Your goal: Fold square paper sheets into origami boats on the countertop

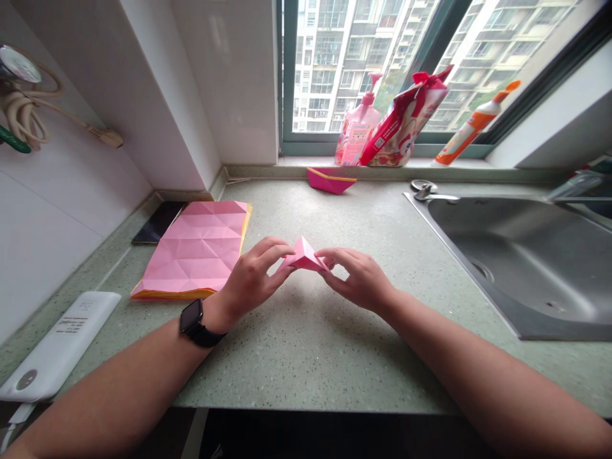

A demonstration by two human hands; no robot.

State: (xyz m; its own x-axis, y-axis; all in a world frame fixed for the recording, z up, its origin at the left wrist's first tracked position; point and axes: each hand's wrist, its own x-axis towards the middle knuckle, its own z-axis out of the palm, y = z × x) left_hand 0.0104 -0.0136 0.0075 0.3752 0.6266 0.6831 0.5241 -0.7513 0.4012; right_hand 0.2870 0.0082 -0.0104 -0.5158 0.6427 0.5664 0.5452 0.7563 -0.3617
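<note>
Between both hands, just above the counter, is a small folded piece of pink paper [304,254] with a raised point in its middle. My left hand [255,271] pinches its left corner between thumb and fingers; a black watch is on that wrist. On the opposite corner, my right hand [354,275] holds the paper in the same kind of pinch. Left of my left hand lies a stack of creased pink sheets [201,245] with yellow edges showing underneath. A finished-looking pink paper boat [331,182] with a yellow rim sits at the back of the counter.
A steel sink [535,268] is set into the speckled counter [296,357] at right. A white power bank [62,341] with a cable and a dark phone [157,223] lie left. A pump bottle [357,131], a red bag [406,121] and an orange-white bottle [471,131] stand by the window.
</note>
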